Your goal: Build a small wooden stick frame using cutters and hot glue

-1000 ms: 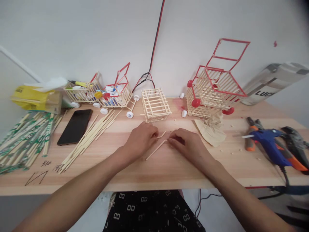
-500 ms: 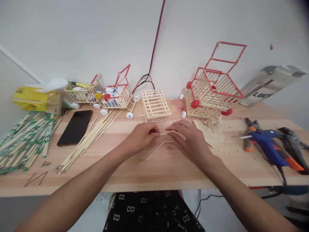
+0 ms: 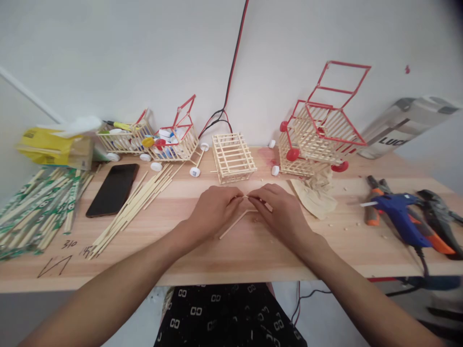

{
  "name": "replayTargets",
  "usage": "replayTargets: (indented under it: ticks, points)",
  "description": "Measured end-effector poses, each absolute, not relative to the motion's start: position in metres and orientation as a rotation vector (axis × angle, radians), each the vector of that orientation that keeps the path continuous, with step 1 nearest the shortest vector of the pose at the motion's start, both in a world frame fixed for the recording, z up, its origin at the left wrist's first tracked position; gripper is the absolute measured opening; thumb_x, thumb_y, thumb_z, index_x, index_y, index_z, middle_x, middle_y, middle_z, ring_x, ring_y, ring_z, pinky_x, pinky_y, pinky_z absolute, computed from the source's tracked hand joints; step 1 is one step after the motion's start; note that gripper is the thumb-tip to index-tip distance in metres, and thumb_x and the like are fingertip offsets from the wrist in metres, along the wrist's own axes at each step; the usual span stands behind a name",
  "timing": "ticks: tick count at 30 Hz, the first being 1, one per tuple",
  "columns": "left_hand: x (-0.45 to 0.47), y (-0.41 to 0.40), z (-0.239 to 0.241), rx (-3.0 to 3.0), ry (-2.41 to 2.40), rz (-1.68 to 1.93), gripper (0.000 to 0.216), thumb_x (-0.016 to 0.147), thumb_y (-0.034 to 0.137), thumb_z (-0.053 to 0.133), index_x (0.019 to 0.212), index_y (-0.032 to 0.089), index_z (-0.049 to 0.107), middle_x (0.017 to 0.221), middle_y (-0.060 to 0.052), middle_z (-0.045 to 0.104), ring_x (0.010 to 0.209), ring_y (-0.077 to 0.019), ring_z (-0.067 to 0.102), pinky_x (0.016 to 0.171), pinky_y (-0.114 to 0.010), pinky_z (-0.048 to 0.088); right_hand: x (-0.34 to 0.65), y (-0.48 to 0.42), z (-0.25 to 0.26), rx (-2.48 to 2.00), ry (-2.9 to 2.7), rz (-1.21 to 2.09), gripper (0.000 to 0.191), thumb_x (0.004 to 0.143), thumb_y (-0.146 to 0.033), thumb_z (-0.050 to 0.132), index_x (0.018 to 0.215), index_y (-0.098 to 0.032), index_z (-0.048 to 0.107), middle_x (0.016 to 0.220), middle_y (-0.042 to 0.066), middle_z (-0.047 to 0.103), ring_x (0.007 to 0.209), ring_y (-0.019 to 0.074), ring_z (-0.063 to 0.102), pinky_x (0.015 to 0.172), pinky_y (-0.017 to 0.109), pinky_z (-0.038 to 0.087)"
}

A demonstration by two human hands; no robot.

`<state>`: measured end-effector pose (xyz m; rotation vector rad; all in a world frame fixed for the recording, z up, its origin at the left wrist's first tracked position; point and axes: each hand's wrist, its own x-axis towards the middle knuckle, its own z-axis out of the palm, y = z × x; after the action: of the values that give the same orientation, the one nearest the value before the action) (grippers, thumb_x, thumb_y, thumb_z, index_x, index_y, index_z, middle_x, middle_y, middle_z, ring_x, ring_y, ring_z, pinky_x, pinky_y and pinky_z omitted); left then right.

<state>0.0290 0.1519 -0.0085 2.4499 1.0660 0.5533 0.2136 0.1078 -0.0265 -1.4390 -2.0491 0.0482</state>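
Observation:
My left hand (image 3: 219, 206) and my right hand (image 3: 278, 205) meet fingertip to fingertip above the middle of the wooden table. Both pinch a short wooden stick (image 3: 245, 196), of which only a small bit shows between the fingers. Just below them, a thin stick with a bend (image 3: 233, 225) lies on the table, its right end partly behind my right hand. Beyond my hands stands a small slatted basket (image 3: 234, 156) made of the same pale sticks.
Loose sticks (image 3: 133, 207), a phone (image 3: 113, 190) and wrapped chopsticks (image 3: 39, 207) lie left. Small stick carts (image 3: 173, 147) stand at the back left, larger red-trimmed carts (image 3: 321, 125) at the back right. Crumpled paper (image 3: 318, 195), a blue glue gun (image 3: 401, 214) and pliers (image 3: 372, 202) lie right.
My right hand's fingers have closed from a looser spread into a pinch on the stick. My two hands have come closer together.

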Motion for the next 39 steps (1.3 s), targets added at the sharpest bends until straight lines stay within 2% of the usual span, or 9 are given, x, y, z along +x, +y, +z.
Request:
replayTargets:
  ticks: [5, 10, 13, 22, 29, 33, 39]
  points:
    - [0.031, 0.15, -0.012, 2.581, 1.14, 0.569, 0.022, 0.091, 0.027, 0.047, 0.09, 0.019, 0.067, 0.084, -0.002, 0.072, 0.075, -0.0177, 0.062, 0.065, -0.028, 0.039, 0.21, 0.109, -0.028, -1.453, -2.075, 0.048, 0.013, 0.09, -0.021, 0.054, 0.087, -0.018, 0.066, 0.081, 0.005, 0.062, 0.08, 0.0187, 0.056, 0.069, 0.029, 0.043]
    - [0.033, 0.148, -0.007, 2.726, 1.143, 0.499, 0.027, 0.092, 0.026, 0.043, 0.074, 0.017, 0.062, 0.074, -0.004, 0.066, 0.07, -0.0178, 0.058, 0.061, -0.028, 0.036, 0.206, 0.109, -0.027, -1.447, -2.081, 0.067, 0.014, 0.091, -0.02, 0.052, 0.085, -0.018, 0.065, 0.08, 0.006, 0.061, 0.078, 0.0184, 0.056, 0.069, 0.029, 0.043]
    - [0.034, 0.147, -0.007, 2.72, 1.172, 0.472, 0.026, 0.091, 0.024, 0.043, 0.075, 0.016, 0.061, 0.075, -0.006, 0.066, 0.071, -0.019, 0.058, 0.063, -0.029, 0.037, 0.204, 0.109, -0.027, -1.456, -2.086, 0.053, 0.015, 0.091, -0.02, 0.051, 0.083, -0.018, 0.064, 0.078, 0.005, 0.059, 0.075, 0.0179, 0.054, 0.066, 0.029, 0.041]
    - [0.03, 0.156, -0.005, 2.273, 1.047, 0.587, 0.017, 0.085, 0.021, 0.051, 0.08, 0.016, 0.066, 0.075, -0.002, 0.068, 0.07, -0.0155, 0.059, 0.065, -0.026, 0.04, 0.204, 0.107, -0.027, -1.423, -2.076, 0.108, 0.013, 0.092, -0.022, 0.051, 0.084, -0.019, 0.061, 0.082, 0.005, 0.06, 0.08, 0.0182, 0.054, 0.069, 0.029, 0.042]
    - [0.029, 0.168, -0.004, 1.727, 0.95, 0.517, 0.012, 0.078, 0.021, 0.059, 0.071, 0.012, 0.063, 0.057, 0.001, 0.059, 0.052, -0.0086, 0.051, 0.05, -0.019, 0.035, 0.203, 0.106, -0.024, -1.382, -2.081, 0.118, 0.014, 0.093, -0.023, 0.051, 0.086, -0.019, 0.063, 0.085, 0.006, 0.061, 0.084, 0.0191, 0.054, 0.073, 0.03, 0.043]
    - [0.03, 0.167, -0.005, 1.649, 0.977, 0.538, 0.011, 0.075, 0.019, 0.062, 0.067, 0.012, 0.062, 0.052, 0.003, 0.055, 0.048, -0.0068, 0.048, 0.045, -0.017, 0.032, 0.202, 0.106, -0.023, -1.398, -2.092, 0.116, 0.014, 0.092, -0.022, 0.051, 0.086, -0.018, 0.063, 0.084, 0.007, 0.061, 0.083, 0.0197, 0.054, 0.073, 0.031, 0.044]
    - [0.032, 0.165, -0.009, 1.661, 0.982, 0.606, 0.012, 0.073, 0.022, 0.063, 0.066, 0.013, 0.061, 0.054, 0.001, 0.059, 0.051, -0.009, 0.053, 0.048, -0.019, 0.036, 0.201, 0.105, -0.023, -1.411, -2.094, 0.121, 0.016, 0.093, -0.022, 0.049, 0.082, -0.018, 0.061, 0.082, 0.006, 0.059, 0.081, 0.0195, 0.053, 0.071, 0.031, 0.043]
